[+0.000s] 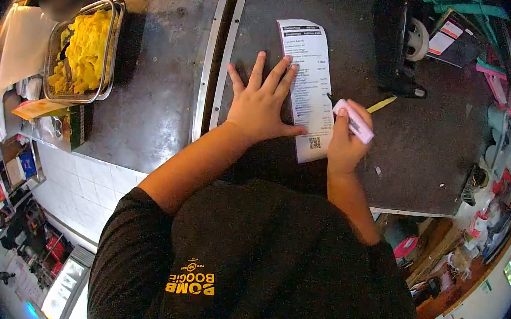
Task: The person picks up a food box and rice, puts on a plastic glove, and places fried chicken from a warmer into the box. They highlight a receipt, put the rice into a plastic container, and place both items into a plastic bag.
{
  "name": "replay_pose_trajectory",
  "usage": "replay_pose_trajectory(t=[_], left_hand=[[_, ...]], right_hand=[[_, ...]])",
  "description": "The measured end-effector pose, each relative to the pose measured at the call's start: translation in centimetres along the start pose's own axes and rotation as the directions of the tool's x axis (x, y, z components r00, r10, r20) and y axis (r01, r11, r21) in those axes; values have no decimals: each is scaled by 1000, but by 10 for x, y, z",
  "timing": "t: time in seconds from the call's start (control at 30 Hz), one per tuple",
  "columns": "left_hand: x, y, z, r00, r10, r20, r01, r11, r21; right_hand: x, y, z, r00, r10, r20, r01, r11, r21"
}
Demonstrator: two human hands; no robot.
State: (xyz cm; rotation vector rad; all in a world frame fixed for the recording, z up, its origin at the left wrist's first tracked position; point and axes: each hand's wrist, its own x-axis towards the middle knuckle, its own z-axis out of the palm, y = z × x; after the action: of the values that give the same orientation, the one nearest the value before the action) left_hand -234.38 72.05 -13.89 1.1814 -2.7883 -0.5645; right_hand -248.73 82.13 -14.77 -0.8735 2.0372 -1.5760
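A long printed receipt [311, 103] lies on the dark tabletop in front of me, with a QR code near its lower end. My left hand [261, 107] is spread flat, its thumb and fingertips over the left edge of the paper. In my right hand [347, 144] is a chunky pale-pink marker [354, 123], gripped between thumb and fingers. Its dark tip points at the receipt's right edge, about halfway down. A thin yellow stick-like thing [382, 104] sticks out just beyond the right hand's fingers.
To the left stands a glass container [113, 51] of yellow food. A metal-edged seam [215, 62] runs between two table surfaces. A black device with a pale roll [401, 47] sits at the back right, beside a phone [452, 38] and green and pink plastic frames [506, 86].
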Motion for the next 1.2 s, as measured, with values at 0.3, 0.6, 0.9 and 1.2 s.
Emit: replay_pose_trajectory(t=[0.3,0.6,0.9,1.2], left_hand=[[0,-3,5,999,15,-37,-16,1000,-21],[0,-4,5,998,6,-55,-10,997,-73],[-1,-4,5,998,3,-61,-9,996,-88],[-1,-5,4,997,-1,-71,-5,997,-83]], right_hand=[[-2,14,17,985,135,109,-147,984,103],[-3,8,21,965,-138,223,179,967,-179],[2,3,24,985,-119,122,139,975,-171],[5,-3,38,980,-62,190,78,994,-75]])
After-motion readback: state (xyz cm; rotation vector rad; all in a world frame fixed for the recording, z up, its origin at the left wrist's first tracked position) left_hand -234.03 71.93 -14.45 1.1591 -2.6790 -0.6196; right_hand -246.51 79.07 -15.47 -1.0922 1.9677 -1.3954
